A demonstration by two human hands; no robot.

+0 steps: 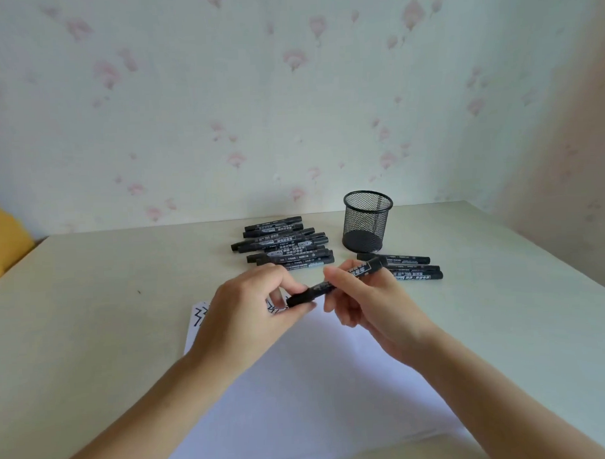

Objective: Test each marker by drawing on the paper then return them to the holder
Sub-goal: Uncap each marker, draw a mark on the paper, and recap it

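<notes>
Above the white paper [320, 383] I hold one black marker [322, 288] between both hands. My right hand [369, 302] grips its barrel, and my left hand [255, 306] pinches the cap end at the lower left. Black zigzag lines [198, 317] show on the paper's far left corner, partly hidden by my left hand. A pile of several black markers [284, 245] lies behind my hands. Three more markers [410, 268] lie to the right, in front of the black mesh holder [366, 222], which stands upright with nothing in it.
The pale table [91, 322] meets a flowered wall at the back, and its right edge runs diagonally. Something yellow [3, 243] sits past the table's left edge.
</notes>
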